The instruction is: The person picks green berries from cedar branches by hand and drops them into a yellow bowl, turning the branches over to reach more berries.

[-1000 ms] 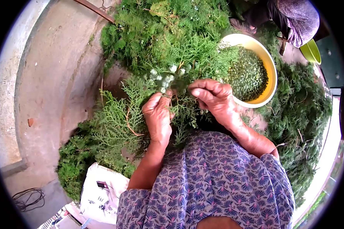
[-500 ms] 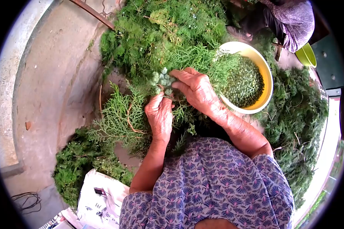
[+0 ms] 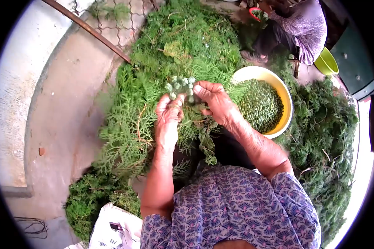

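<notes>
Between my two hands is a cluster of round, pale green conifer cones point(image 3: 179, 85) on a leafy sprig. My left hand point(image 3: 168, 114) is closed around the stem just below the cluster. From the right, my right hand point(image 3: 217, 103) has its thumb and fingers pinched against the cluster's edge; the fingertips partly hide what they grip. Feathery green branches point(image 3: 133, 128) lie under and around both hands. Just right of my right hand stands a yellow tub point(image 3: 287, 97) holding many loose green cones point(image 3: 259, 106).
Cut branches point(image 3: 187, 37) are heaped ahead, with another pile point(image 3: 324, 133) at right. A co-worker point(image 3: 297, 25) sits at upper right near a red bowl point(image 3: 257, 14) and a lime-green basin point(image 3: 327, 61). A white sack point(image 3: 112, 232) lies lower left; a rusty bar point(image 3: 87, 31) crosses upper left.
The view has tilted and shifted, bringing the co-worker's red bowl into sight. My right fingers have moved in closer against the cones, while my left hand keeps its hold on the sprig.
</notes>
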The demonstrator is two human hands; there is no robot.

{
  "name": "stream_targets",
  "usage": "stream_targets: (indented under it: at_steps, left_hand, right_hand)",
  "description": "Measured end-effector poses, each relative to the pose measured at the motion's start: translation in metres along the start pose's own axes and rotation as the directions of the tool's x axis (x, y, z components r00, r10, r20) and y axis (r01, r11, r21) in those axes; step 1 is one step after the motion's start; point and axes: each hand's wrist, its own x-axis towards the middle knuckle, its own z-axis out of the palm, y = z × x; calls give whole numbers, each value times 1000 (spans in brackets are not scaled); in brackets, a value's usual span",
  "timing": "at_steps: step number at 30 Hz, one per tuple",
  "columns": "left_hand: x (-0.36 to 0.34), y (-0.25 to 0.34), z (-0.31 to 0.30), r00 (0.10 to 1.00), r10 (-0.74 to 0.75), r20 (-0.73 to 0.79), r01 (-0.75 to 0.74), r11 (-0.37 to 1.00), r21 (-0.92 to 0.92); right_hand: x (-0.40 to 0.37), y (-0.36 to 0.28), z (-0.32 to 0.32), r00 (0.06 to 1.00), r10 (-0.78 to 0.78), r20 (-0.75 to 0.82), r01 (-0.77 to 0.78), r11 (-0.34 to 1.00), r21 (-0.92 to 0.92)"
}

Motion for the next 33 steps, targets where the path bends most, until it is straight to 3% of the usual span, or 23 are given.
stream_targets:
  at_steps: [1, 2, 4, 8, 9, 10, 11, 12, 14, 18, 20, 22, 25, 27, 28, 29, 30, 31, 33]
  left_hand:
    - [5, 6, -2, 997, -23, 78, 22, 999, 23]
    - [15, 10, -4, 987, -63, 150, 56, 997, 52]
    - [20, 18, 1, 988, -51, 144, 39, 996, 82]
    - [24, 25, 4, 989, 15, 147, -12, 1000, -17]
    - [25, 27, 3, 991, -16, 132, 20, 999, -28]
    - [25, 29, 2, 992, -51, 117, 56, 998, -40]
    - [24, 35, 1, 994, -39, 100, 47, 996, -78]
    - [28, 36, 0, 994, -28, 102, 36, 996, -82]
    - [34, 38, -2, 1000, -13, -3, 12, 997, -76]
    - [58, 43, -5, 998, 64, 27, -63, 998, -21]
    - [72, 41, -7, 999, 28, 26, -27, 999, -30]
    - [88, 37, -12, 1000, -14, 20, 14, 999, -32]
    - [110, 24, -24, 997, -73, 36, 71, 997, 38]
    - [126, 13, -28, 994, -103, 31, 101, 993, 58]
    - [132, 6, -30, 992, -120, 31, 117, 990, 76]
    - [137, 1, -31, 993, -117, 23, 114, 987, 110]
    - [140, -20, -39, 999, -50, 21, 50, 999, 5]
    - [147, -28, -40, 996, -87, 12, 87, 995, -43]
    - [161, -44, -36, 990, -130, -52, 126, 990, -68]
  right_hand:
    - [8, 7, -9, 984, -90, 153, 70, 988, 135]
    - [16, 7, -11, 983, -100, 152, 78, 987, 141]
    - [18, 4, -10, 975, -162, 152, 148, 984, 104]
    - [18, -4, 2, 934, -341, 103, 348, 936, -60]
    - [18, -10, 4, 968, -232, 97, 232, 973, 12]
    - [25, -10, -1, 966, -240, 100, 240, 971, 10]
    - [36, -9, -8, 960, -180, 212, 103, 939, 329]
    - [45, -8, -15, 929, -152, 337, -83, 802, 591]
    - [41, -24, -9, 955, -197, 221, 31, 809, 587]
    - [43, -34, 5, 965, -194, 174, 65, 827, 558]
    - [61, -24, 6, 961, -203, 189, 103, 893, 438]
    - [77, -19, 13, 953, -280, 115, 246, 938, 243]
    - [107, -13, 19, 952, -297, 71, 290, 952, 98]
    - [124, -12, 22, 929, -360, 88, 368, 925, -93]
    - [139, -6, 23, 838, -532, 120, 544, 798, -261]
    - [147, 1, 23, 783, -613, 103, 594, 689, -415]
    - [151, 8, 22, 720, -686, 103, 614, 561, -555]
    - [159, 12, 23, 693, -711, 123, 579, 446, -682]
    - [171, 20, 24, 708, -703, 67, 550, 490, -676]
